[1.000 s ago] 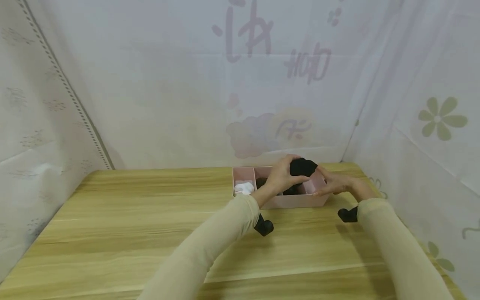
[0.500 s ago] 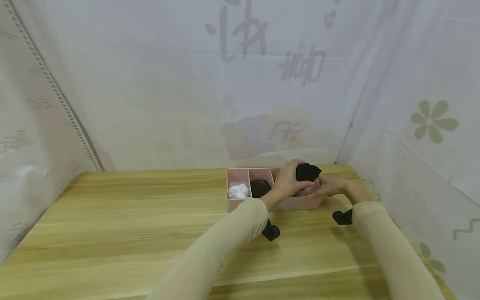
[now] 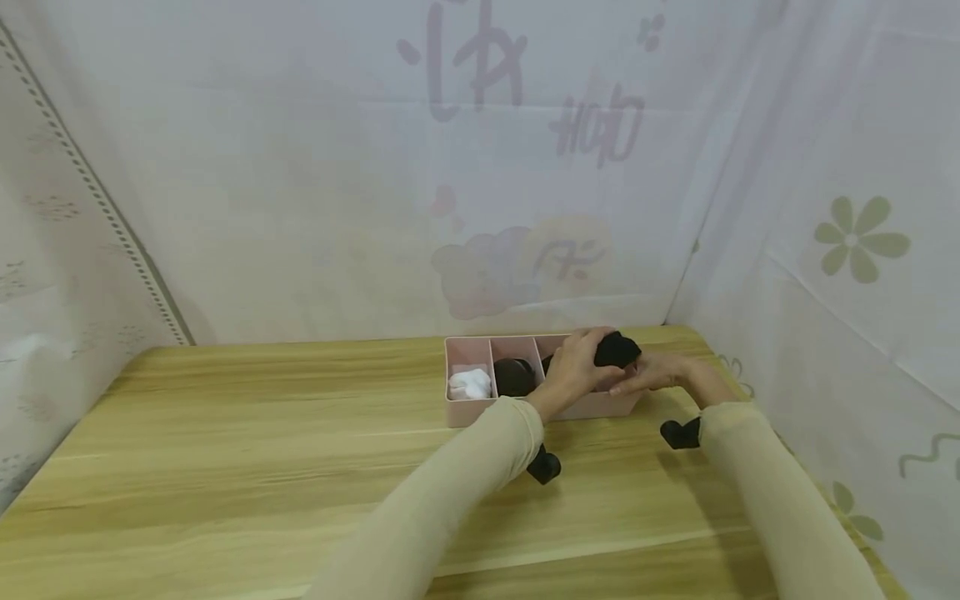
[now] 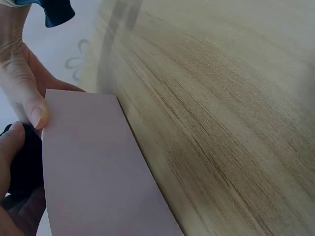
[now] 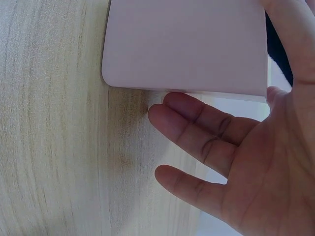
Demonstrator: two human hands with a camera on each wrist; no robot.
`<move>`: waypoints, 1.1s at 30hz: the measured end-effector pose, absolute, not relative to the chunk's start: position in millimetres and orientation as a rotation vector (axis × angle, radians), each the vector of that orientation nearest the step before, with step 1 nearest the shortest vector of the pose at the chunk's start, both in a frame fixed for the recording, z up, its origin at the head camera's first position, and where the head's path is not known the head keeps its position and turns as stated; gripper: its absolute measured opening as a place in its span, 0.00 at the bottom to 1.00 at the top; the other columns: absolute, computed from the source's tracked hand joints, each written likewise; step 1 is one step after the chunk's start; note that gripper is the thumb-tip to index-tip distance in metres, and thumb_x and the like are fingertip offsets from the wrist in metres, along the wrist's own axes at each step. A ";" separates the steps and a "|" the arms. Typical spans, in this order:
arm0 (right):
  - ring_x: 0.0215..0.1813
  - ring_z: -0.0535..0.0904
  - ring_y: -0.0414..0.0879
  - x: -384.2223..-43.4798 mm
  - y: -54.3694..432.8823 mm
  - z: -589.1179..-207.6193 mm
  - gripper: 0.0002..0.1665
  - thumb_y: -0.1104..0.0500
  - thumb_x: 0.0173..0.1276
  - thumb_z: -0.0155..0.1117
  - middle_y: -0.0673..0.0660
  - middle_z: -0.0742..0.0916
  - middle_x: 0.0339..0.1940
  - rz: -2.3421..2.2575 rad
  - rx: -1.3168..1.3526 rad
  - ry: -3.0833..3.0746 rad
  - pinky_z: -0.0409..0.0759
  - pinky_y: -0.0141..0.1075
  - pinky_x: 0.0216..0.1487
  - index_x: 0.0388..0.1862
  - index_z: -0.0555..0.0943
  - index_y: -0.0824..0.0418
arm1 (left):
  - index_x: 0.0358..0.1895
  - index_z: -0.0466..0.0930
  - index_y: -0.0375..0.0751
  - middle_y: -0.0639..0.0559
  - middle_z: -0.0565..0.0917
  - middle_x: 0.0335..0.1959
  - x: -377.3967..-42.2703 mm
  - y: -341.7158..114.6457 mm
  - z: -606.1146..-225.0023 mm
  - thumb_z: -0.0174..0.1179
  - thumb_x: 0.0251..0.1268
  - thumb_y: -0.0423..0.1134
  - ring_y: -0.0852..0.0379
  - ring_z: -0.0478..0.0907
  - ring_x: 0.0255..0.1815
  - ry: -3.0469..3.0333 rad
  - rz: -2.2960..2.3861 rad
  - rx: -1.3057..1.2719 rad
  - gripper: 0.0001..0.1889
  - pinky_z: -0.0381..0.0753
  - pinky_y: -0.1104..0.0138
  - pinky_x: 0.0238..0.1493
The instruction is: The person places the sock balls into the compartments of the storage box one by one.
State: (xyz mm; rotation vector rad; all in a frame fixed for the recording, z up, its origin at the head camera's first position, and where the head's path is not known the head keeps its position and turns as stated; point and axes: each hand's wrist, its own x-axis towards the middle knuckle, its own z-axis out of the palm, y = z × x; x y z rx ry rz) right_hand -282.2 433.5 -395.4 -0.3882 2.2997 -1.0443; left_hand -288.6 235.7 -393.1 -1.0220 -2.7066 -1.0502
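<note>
My left hand point(image 3: 576, 367) grips a black cloth bundle point(image 3: 617, 349) over the right end of a pink divided box point(image 3: 468, 412). The left wrist view shows that bundle point(image 4: 27, 164) between the left fingers, next to the box's front wall point(image 4: 98, 162). My right hand point(image 3: 656, 372) holds the box's right end, its thumb at the front rim. In the right wrist view, several fingers point(image 5: 197, 147) of that hand extend loosely along the end wall point(image 5: 187, 46). A white cloth bundle point(image 3: 470, 384) lies in the leftmost compartment. A dark bundle point(image 3: 514, 377) sits in the one beside it.
The box stands near the back edge of a wood-grain table point(image 3: 262, 467). Pale printed curtains point(image 3: 315, 208) hang behind and on both sides. A black wrist mount point(image 3: 545, 465) sticks out below the left sleeve, another wrist mount point(image 3: 681, 433) beside the right sleeve.
The left hand has moved right along the box and lowered the black bundle toward its right end, uncovering the dark bundle. The right hand stays at the box's end. The view has shifted slightly.
</note>
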 end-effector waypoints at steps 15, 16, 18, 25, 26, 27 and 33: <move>0.65 0.63 0.59 -285.8 437.2 -401.9 0.48 0.61 0.64 0.64 0.72 0.59 0.68 -1.187 -0.473 2.214 0.75 0.39 0.56 0.73 0.47 0.69 | 0.63 0.66 0.55 0.50 0.75 0.58 -286.3 242.9 -392.0 0.64 0.57 0.51 0.50 0.82 0.45 -2.724 -0.745 -0.997 0.30 0.82 0.63 0.40; 0.65 0.63 0.58 -286.2 437.7 -402.5 0.47 0.61 0.64 0.64 0.71 0.60 0.68 -1.186 -0.484 2.221 0.76 0.38 0.56 0.73 0.47 0.69 | 0.62 0.66 0.56 0.50 0.76 0.57 -286.0 243.1 -392.1 0.64 0.57 0.51 0.50 0.82 0.44 -2.715 -0.744 -0.998 0.29 0.82 0.63 0.39; 0.64 0.64 0.57 -286.7 438.2 -403.1 0.46 0.62 0.64 0.64 0.71 0.62 0.67 -1.202 -0.487 2.209 0.76 0.39 0.56 0.72 0.49 0.69 | 0.60 0.66 0.56 0.50 0.76 0.56 -285.6 243.2 -392.1 0.64 0.58 0.49 0.49 0.82 0.43 -2.698 -0.733 -1.011 0.27 0.83 0.63 0.36; 0.67 0.64 0.59 -284.6 437.2 -399.7 0.58 0.63 0.63 0.65 0.71 0.52 0.73 -1.222 -0.482 2.224 0.75 0.35 0.57 0.75 0.32 0.63 | 0.55 0.74 0.52 0.50 0.77 0.56 -282.7 247.1 -388.3 0.63 0.59 0.50 0.54 0.83 0.42 -2.669 -0.485 -1.093 0.21 0.82 0.67 0.39; 0.68 0.62 0.61 -284.2 436.9 -398.7 0.61 0.62 0.63 0.65 0.70 0.49 0.74 -1.211 -0.477 2.240 0.74 0.35 0.57 0.75 0.28 0.62 | 0.55 0.75 0.51 0.50 0.77 0.55 -282.2 247.7 -387.7 0.63 0.60 0.51 0.55 0.83 0.41 -2.668 -0.442 -1.106 0.21 0.83 0.67 0.39; 0.69 0.60 0.63 -283.7 437.0 -397.8 0.65 0.62 0.63 0.66 0.70 0.45 0.75 -1.202 -0.467 2.259 0.73 0.36 0.58 0.74 0.23 0.60 | 0.55 0.76 0.51 0.50 0.77 0.54 -281.8 248.4 -387.3 0.63 0.59 0.51 0.55 0.83 0.41 -2.665 -0.402 -1.115 0.21 0.83 0.66 0.39; 0.74 0.45 0.67 -280.8 438.7 -393.0 0.69 0.59 0.61 0.68 0.70 0.40 0.75 -1.125 -0.361 2.350 0.58 0.56 0.68 0.72 0.20 0.59 | 0.61 0.73 0.49 0.48 0.73 0.58 -277.8 250.5 -384.4 0.60 0.62 0.52 0.54 0.82 0.42 -2.670 -0.212 -1.214 0.25 0.83 0.66 0.39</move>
